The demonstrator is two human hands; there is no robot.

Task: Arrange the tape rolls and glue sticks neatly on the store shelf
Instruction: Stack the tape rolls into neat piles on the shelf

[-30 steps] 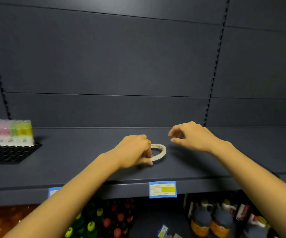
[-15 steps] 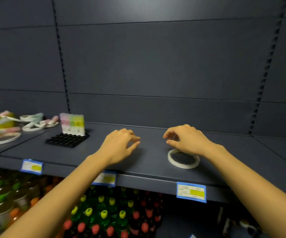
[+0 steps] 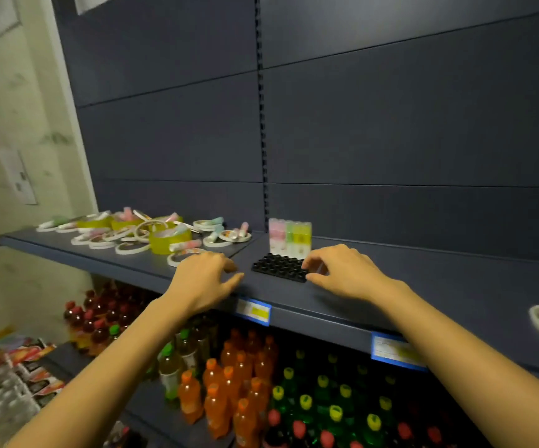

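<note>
Many tape rolls [image 3: 169,244], just beyond left grip [image 3: 203,276]

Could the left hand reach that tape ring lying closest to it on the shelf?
Probably yes. The left hand is empty with loose fingers, right beside the tape ring, partly over it already, and nothing stands between them.

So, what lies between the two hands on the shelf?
In the head view, the black holder tray lies between the left hand and the right hand, with pastel glue sticks standing at its back.
</note>
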